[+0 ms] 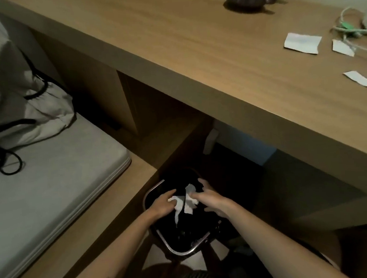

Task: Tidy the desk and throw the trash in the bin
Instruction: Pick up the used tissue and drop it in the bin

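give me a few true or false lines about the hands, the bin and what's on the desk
1. The left hand and right hand are over the bin. True.
2. Both hands are bare of anything. False: each has a grip on white paper.
3. Paper scraps lie on the desk. True.
4. The bin stands on the desk. False: it sits low down, below the desk's front edge.

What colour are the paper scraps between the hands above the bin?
White, seen in the head view: the paper scraps stand out against the dark bin.
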Demonstrator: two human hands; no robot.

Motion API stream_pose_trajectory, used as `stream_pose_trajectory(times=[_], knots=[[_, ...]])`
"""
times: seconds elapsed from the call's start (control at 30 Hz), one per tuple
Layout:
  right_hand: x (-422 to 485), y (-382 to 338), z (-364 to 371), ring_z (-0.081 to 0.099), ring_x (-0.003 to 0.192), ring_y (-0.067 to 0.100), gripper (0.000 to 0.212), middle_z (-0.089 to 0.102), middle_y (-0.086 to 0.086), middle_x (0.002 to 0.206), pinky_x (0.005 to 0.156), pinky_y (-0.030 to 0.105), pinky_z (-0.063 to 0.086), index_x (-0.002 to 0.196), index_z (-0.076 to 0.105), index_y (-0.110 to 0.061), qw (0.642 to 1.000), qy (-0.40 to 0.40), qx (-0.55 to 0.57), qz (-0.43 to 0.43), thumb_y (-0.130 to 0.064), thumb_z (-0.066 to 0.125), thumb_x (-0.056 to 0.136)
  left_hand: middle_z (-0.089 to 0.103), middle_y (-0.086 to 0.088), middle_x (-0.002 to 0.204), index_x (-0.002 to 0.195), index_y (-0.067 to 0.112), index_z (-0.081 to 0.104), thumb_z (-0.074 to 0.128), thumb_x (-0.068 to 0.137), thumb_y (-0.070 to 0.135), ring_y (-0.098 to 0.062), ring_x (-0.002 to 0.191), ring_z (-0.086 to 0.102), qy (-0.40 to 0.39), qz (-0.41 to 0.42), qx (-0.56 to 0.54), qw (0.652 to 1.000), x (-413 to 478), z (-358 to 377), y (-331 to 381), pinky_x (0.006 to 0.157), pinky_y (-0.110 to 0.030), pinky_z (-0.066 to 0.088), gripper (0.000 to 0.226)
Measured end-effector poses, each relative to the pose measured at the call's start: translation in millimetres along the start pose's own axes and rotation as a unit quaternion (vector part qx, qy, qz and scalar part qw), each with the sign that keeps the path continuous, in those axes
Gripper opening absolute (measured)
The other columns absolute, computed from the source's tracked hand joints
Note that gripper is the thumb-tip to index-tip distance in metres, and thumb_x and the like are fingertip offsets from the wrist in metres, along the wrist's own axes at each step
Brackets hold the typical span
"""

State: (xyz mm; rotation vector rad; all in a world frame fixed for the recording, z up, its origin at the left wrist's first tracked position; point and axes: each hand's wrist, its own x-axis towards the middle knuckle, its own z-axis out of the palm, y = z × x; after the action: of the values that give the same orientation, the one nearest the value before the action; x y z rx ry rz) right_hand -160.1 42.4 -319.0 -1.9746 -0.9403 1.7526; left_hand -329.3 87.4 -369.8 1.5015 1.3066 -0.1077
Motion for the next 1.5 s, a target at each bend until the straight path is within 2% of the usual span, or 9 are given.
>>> stream_pose_trajectory(times=[0.1,0.27,0.43,0.73,0.87,1.03,1.2,1.37,1.5], knots=[[-11.4,-7.9,-8.0,0.046,0.123,0.017,0.058,0.033,0.005,0.151,0.088,0.020,0.044,0.149,0.026,-0.022,0.995,0.012,-0.083,-0.053,-0.027,0.051,0.097,0.049,-0.008,0.140,0.142,0.016,0.038,0.043,0.098,0.017,-0.018,0.121,0.052,0.034,0.028,0.017,0.999,-13.3,-8.1,6.8,0.093,-0.023,0.041,0.044],[-63.1,-32.5,-23.2,0.058,0.106,0.011,0.028,0.062,-0.005,0.116,0.080,0.017,0.044,0.124,0.058,-0.023,0.978,0.059,-0.104,-0.173,-0.028,0.048,0.098,0.065,0.006,0.114,0.127,0.023,0.053,0.044,0.099,0.022,0.008,0.058,0.052,0.139,0.125,0.030,0.982,-68.9,-32.8,42.3,0.053,-0.011,0.041,0.029],[-164.5,-72.5,-33.9,0.062,0.096,-0.003,0.023,0.067,-0.014,0.107,0.085,0.017,0.050,0.117,0.061,-0.032,0.936,0.045,-0.142,-0.319,-0.029,0.050,0.097,0.064,0.023,0.104,0.118,0.038,0.055,0.050,0.096,0.020,0.009,0.094,0.059,0.243,0.254,0.023,0.936,-153.1,-56.3,90.8,0.083,-0.015,0.049,0.029],[-305.3,-119.1,-75.2,0.067,0.087,0.011,0.023,0.071,-0.007,0.099,0.079,0.024,0.055,0.115,0.063,-0.024,0.850,0.142,-0.115,-0.494,-0.017,0.050,0.097,0.066,0.017,0.100,0.125,0.030,0.054,0.051,0.093,0.019,-0.004,0.093,0.062,0.345,0.436,0.006,0.831,-268.6,-74.8,193.9,0.079,-0.017,0.050,0.034],[-312.3,-120.6,-122.5,0.065,0.085,0.009,0.021,0.070,-0.011,0.096,0.071,0.025,0.055,0.108,0.066,-0.029,0.823,0.280,-0.126,-0.477,-0.016,0.055,0.095,0.065,0.018,0.102,0.125,0.031,0.053,0.051,0.094,0.021,0.000,0.093,0.060,0.326,0.469,0.010,0.821,-271.4,-77.7,244.4,0.077,-0.013,0.049,0.033],[-290.6,-114.2,-185.1,0.054,0.086,0.003,0.017,0.063,-0.017,0.107,0.073,0.019,0.043,0.106,0.065,-0.031,0.826,0.374,-0.195,-0.374,-0.024,0.058,0.092,0.058,0.011,0.120,0.131,0.029,0.048,0.051,0.095,0.026,-0.001,0.105,0.055,0.248,0.448,0.068,0.856,-217.8,-83.8,308.6,0.075,-0.008,0.046,0.037],[-264.4,-113.3,-216.3,0.045,0.126,0.018,0.038,0.059,-0.003,0.127,0.107,0.043,0.039,0.118,0.063,-0.028,0.835,0.375,-0.264,-0.304,-0.042,0.067,0.083,0.050,-0.002,0.136,0.138,0.025,0.043,0.057,0.091,0.028,-0.013,0.123,0.048,0.242,0.426,0.128,0.862,-146.4,-82.6,352.2,0.101,-0.026,0.040,0.049],[-254.7,-122.5,-217.8,0.048,0.118,0.016,0.043,0.060,0.001,0.126,0.097,0.030,0.040,0.122,0.063,-0.021,0.824,0.384,-0.298,-0.292,-0.041,0.066,0.085,0.044,-0.002,0.145,0.142,0.028,0.036,0.061,0.087,0.040,-0.022,0.131,0.041,0.253,0.398,0.194,0.860,-108.3,-78.0,385.5,0.109,-0.047,0.036,0.062],[-258.1,-128.0,-225.3,0.057,0.100,0.011,0.043,0.065,0.001,0.116,0.089,0.022,0.045,0.128,0.060,-0.016,0.858,0.347,-0.264,-0.272,-0.027,0.067,0.087,0.053,0.002,0.137,0.141,0.028,0.040,0.062,0.085,0.043,-0.021,0.128,0.045,0.252,0.398,0.193,0.861,-92.5,-74.1,395.2,0.106,-0.047,0.038,0.062]])
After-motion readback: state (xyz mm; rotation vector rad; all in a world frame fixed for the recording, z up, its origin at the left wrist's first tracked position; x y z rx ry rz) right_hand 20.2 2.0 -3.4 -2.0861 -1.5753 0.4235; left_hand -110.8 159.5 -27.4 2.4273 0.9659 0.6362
